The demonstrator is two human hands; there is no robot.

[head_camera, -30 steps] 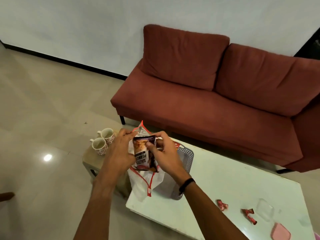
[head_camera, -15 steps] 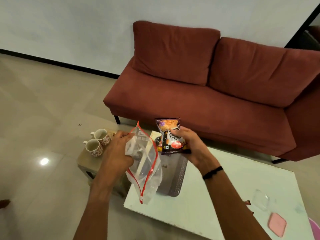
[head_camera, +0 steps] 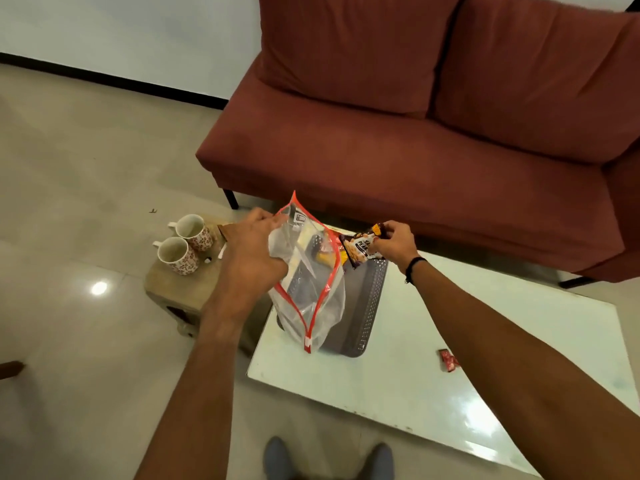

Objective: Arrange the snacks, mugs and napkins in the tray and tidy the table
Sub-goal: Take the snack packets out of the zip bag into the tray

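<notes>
My left hand (head_camera: 251,252) grips a clear zip bag with a red edge (head_camera: 310,289), held above the left end of a grey perforated tray (head_camera: 367,306). A little to its right, my right hand (head_camera: 394,244) pinches a dark snack packet (head_camera: 358,249) over the tray's far end. Another yellowish packet (head_camera: 325,258) shows through the bag, inside the tray or the bag, I cannot tell which. Two floral mugs (head_camera: 181,242) stand on a small wooden stool (head_camera: 176,289) left of the table. A red candy wrapper (head_camera: 448,360) lies on the table beside my right forearm.
The tray sits at the left end of a white glossy low table (head_camera: 398,375). A red sofa (head_camera: 433,133) runs behind it. Small white bits lie on the stool near the mugs. My feet (head_camera: 329,457) show at the bottom, on the tiled floor.
My right hand pulled the snack packet out of the bag, moved it right and lowered it toward the tray's far end. The view tilted downward. My left hand kept hold of the bag.
</notes>
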